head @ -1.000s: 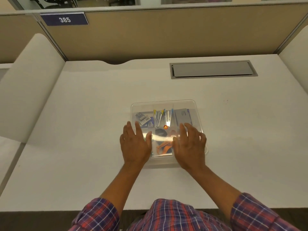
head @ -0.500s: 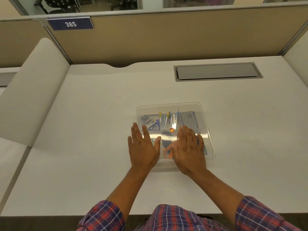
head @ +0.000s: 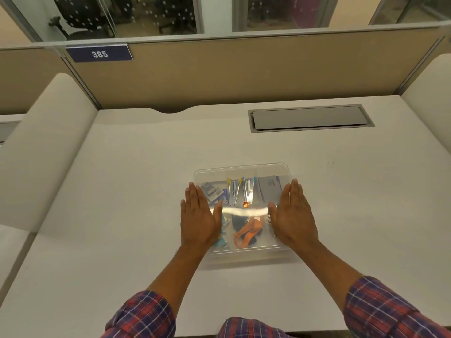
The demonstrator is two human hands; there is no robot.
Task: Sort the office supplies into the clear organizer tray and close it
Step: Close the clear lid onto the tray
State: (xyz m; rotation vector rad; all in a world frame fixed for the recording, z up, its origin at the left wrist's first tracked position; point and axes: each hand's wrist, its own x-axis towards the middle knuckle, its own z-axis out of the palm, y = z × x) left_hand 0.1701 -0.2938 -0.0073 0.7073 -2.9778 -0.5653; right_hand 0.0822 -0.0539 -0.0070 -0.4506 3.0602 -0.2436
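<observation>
- the counter is white and wide, and the tray sits at its middle, straight ahead of the person at 12 o'clock, with nothing else loose on the surface.
- the tray is nearly square, slightly longer from 9 to 3 o'clock; its clear lid appears to lie over it already, to judge by the bright glare band across the top.
- the left hand lies flat, fingers straight and together, on the 9 o'clock side of the lid; the right hand mirrors it on the 3 o'clock side, palm down, gripping nothing.
- both hands sit equally near, one over each side edge, so the press that seats the lid would likely go straight down along those two edges.
- inside, toward 12 o'clock, two staplers lie side by side, long axes running 12 to 6; a grey card box is at their 3 o'clock.
- an orange strap lies toward 6 o'clock.
- whether the lid has latched cannot be told; the hands hide the side compartments, and glare blurs the small items.
</observation>
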